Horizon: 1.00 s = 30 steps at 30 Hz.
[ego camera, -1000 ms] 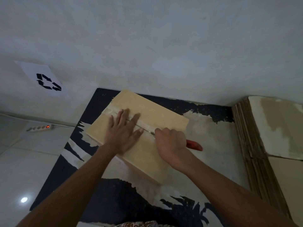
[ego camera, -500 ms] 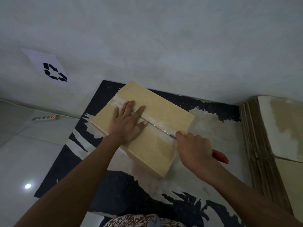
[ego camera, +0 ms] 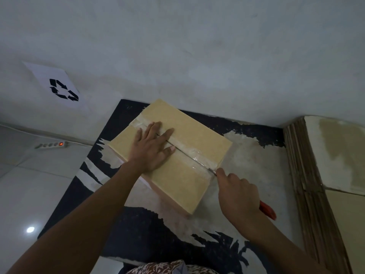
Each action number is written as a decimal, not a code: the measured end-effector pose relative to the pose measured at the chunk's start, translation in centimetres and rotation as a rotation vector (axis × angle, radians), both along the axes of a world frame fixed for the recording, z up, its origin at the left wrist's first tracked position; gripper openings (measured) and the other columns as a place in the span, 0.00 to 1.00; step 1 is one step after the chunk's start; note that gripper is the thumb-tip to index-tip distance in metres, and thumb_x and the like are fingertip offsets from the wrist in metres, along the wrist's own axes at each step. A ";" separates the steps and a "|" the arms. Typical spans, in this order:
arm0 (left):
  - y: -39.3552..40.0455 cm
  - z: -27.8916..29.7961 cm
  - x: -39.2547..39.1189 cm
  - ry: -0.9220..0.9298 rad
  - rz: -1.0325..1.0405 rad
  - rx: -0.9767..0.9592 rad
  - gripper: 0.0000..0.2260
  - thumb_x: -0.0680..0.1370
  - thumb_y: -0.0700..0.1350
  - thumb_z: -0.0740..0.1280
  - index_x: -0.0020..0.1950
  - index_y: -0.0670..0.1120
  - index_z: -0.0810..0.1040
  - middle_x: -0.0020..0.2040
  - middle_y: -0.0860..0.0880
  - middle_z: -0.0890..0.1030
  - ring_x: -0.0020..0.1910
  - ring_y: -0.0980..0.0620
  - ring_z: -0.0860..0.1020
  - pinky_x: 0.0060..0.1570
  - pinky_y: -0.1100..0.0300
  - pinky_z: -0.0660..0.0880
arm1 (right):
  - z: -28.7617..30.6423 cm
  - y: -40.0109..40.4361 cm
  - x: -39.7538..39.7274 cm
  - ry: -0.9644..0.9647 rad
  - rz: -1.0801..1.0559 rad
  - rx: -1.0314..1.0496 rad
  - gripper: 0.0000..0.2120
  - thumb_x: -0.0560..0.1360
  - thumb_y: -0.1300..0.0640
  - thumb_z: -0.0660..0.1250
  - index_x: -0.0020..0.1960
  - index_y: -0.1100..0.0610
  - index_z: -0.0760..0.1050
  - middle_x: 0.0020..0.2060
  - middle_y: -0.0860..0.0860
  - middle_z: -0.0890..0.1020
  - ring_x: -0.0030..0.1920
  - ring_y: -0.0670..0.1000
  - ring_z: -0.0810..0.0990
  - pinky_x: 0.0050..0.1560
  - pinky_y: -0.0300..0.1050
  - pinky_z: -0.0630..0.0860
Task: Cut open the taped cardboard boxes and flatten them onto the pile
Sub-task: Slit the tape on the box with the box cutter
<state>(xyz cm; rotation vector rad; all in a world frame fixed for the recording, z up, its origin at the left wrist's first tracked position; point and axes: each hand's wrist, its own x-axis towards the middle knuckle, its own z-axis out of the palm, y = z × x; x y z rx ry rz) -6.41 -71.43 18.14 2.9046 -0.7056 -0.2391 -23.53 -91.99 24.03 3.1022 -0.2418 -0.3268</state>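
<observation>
Your left hand [ego camera: 152,149] lies flat and spread on top of the cardboard box [ego camera: 183,175], fingers straight, pressing on the lid across the taped seam [ego camera: 189,153]. The box sits closed on the black-and-white mat [ego camera: 138,234] on the floor, right under that hand; nothing of its inside shows. To the right, your right hand [ego camera: 238,192] is curled tight around a red-handled cutter [ego camera: 267,210], its blade [ego camera: 211,171] at the seam's near end, by the box edge. Further right of that hand, well apart, the pile of flattened cardboard [ego camera: 308,184] stands against the wall.
</observation>
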 end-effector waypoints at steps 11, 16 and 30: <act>-4.6 2.1 -6.0 0.023 0.175 -0.071 0.29 0.83 0.57 0.53 0.81 0.48 0.50 0.81 0.40 0.48 0.80 0.38 0.43 0.76 0.35 0.46 | -4.3 -0.5 -1.0 -0.242 -0.121 0.227 0.12 0.75 0.64 0.70 0.56 0.56 0.73 0.32 0.50 0.74 0.24 0.48 0.61 0.24 0.37 0.49; -7.9 1.6 -10.9 0.241 0.177 0.105 0.63 0.62 0.83 0.57 0.79 0.44 0.35 0.78 0.38 0.31 0.76 0.34 0.32 0.70 0.27 0.37 | -5.9 -2.3 -1.1 -0.238 -0.105 0.468 0.04 0.84 0.56 0.55 0.52 0.47 0.65 0.34 0.49 0.73 0.32 0.53 0.71 0.29 0.45 0.61; 4.1 3.0 -9.2 0.161 0.018 0.065 0.47 0.64 0.75 0.61 0.77 0.51 0.60 0.80 0.42 0.50 0.79 0.37 0.45 0.72 0.35 0.62 | -5.8 1.1 -3.5 -0.327 0.204 0.518 0.19 0.82 0.43 0.50 0.63 0.48 0.76 0.40 0.48 0.77 0.37 0.49 0.76 0.32 0.46 0.74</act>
